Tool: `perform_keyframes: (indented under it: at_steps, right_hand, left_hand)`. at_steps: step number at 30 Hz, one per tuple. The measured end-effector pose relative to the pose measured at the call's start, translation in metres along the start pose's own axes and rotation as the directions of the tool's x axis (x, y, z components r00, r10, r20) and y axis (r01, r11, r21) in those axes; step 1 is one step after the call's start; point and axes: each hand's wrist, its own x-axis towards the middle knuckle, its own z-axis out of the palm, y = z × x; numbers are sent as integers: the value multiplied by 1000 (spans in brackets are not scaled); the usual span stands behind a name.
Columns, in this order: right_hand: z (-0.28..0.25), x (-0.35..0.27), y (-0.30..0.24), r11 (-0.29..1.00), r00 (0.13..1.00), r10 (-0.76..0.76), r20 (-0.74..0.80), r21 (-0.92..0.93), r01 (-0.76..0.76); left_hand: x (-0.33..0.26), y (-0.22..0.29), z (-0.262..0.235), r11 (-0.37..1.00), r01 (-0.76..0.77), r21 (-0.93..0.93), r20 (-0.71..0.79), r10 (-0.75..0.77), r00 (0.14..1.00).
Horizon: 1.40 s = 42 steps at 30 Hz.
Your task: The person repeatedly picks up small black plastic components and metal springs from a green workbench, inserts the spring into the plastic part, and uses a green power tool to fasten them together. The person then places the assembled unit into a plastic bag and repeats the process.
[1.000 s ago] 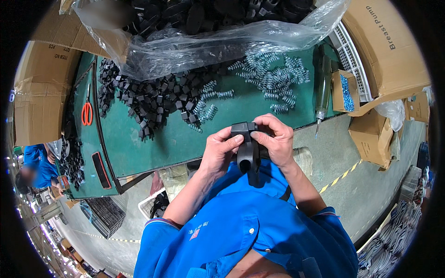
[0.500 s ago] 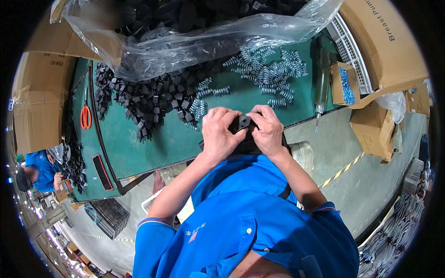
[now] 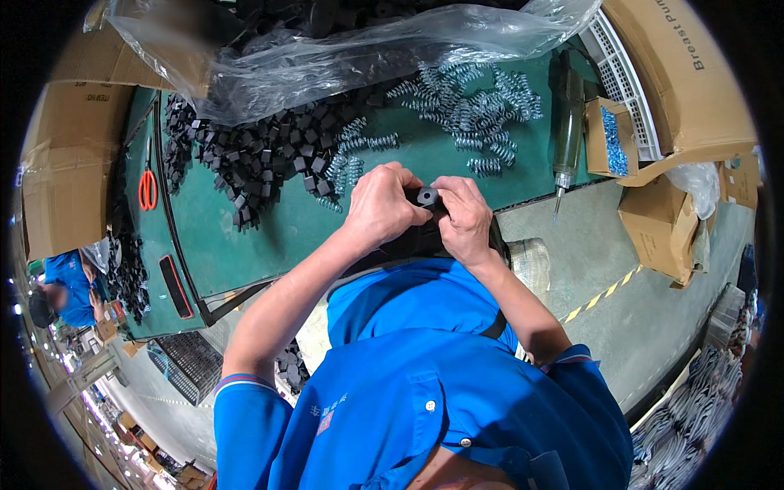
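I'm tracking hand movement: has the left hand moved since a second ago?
Yes. Against the springs lying on the table, the left hand has moved forward, closer to them.

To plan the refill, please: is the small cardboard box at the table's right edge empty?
The box is not empty: blue pieces show inside; depth unclear.

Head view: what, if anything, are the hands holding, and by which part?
A black part, held between the left hand and right hand at the sides of its holed end; the rest is mostly hidden.
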Motion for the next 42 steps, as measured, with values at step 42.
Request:
perform_keyframes:
  at_steps: [42]
  right_hand:
    - [-154, 62, 13, 555, 961, 252, -114, 831, -47]
  left_hand:
    - [-5, 0, 12, 763, -530, 370, 88, 539, 838]
